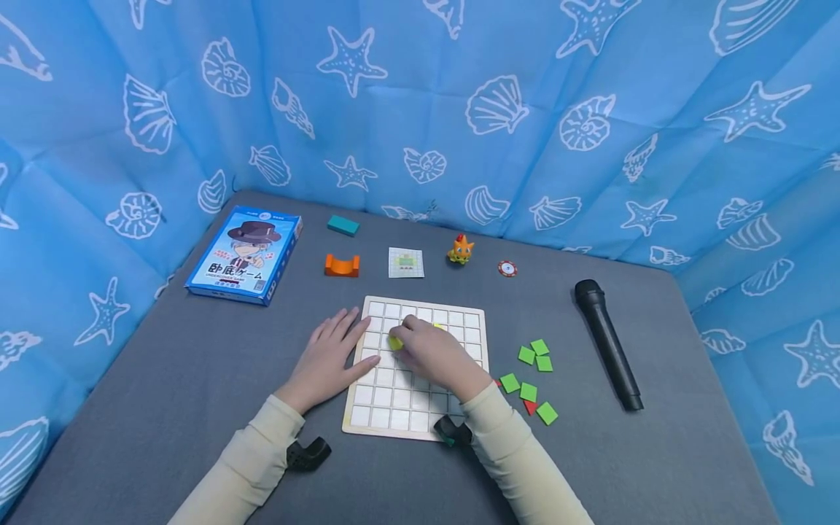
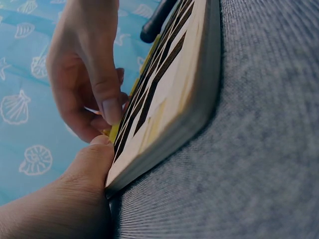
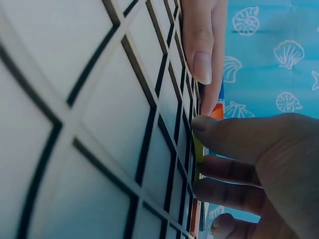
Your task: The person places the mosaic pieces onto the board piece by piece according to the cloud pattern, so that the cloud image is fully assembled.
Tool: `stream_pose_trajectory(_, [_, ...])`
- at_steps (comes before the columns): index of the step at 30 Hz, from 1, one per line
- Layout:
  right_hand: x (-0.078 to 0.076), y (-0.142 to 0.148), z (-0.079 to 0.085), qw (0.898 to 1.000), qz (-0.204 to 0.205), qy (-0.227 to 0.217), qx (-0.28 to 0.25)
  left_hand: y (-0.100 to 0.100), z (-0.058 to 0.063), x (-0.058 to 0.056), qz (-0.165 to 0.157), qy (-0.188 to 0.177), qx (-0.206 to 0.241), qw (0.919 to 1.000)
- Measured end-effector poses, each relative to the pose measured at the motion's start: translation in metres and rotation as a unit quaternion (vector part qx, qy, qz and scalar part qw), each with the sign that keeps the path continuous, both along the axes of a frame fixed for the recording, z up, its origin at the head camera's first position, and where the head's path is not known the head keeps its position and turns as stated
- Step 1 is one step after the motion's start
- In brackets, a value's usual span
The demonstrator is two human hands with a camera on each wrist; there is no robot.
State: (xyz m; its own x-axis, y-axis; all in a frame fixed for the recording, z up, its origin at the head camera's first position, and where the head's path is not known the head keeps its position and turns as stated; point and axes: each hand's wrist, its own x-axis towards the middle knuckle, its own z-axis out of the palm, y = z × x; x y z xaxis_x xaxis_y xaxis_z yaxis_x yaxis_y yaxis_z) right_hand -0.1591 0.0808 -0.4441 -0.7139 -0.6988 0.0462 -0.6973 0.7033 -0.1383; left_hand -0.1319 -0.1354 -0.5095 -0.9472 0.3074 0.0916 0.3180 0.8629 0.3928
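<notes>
A wooden board (image 1: 380, 397) with a grid of white squares lies on the grey table. Over its upper middle my right hand (image 1: 433, 354) pinches a yellow tile (image 1: 395, 343) close to the grid. The same yellow tile (image 3: 198, 148) shows between thumb and fingers in the right wrist view. Another bit of yellow (image 1: 440, 327) peeks out behind that hand. My left hand (image 1: 328, 361) rests with spread fingers at the board's left edge, its thumb reaching over the rim. In the left wrist view, the left thumb (image 2: 92, 162) is at the board's edge, near the right fingertips.
Several green tiles (image 1: 528, 391) and a red triangle (image 1: 530, 407) lie right of the board, then a black microphone (image 1: 609, 346). Behind are a blue game box (image 1: 244, 255), teal block (image 1: 343, 225), orange arch (image 1: 342, 266), pattern card (image 1: 405, 263), orange figurine (image 1: 461, 250) and poker chip (image 1: 507, 268).
</notes>
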Motion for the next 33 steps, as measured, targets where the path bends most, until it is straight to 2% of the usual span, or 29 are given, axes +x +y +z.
stream_pose_trajectory(5, [-0.002,-0.004,-0.001,1.0,-0.001,0.008,-0.004,-0.001,0.002,0.001,0.001,0.012,0.001,0.9999])
stream_pose_trajectory(13, [-0.006,-0.015,0.003,1.0,-0.013,-0.019,0.011,-0.003,0.005,0.002,-0.007,0.019,0.013,0.9997])
stream_pose_trajectory(26, [-0.008,-0.024,0.001,0.999,-0.033,0.027,0.026,-0.002,0.005,0.001,-0.007,0.015,0.01,0.9998])
stream_pose_trajectory(33, [-0.009,-0.024,-0.001,0.999,-0.038,0.013,0.017,-0.002,0.005,0.002,-0.009,0.012,0.01,0.9998])
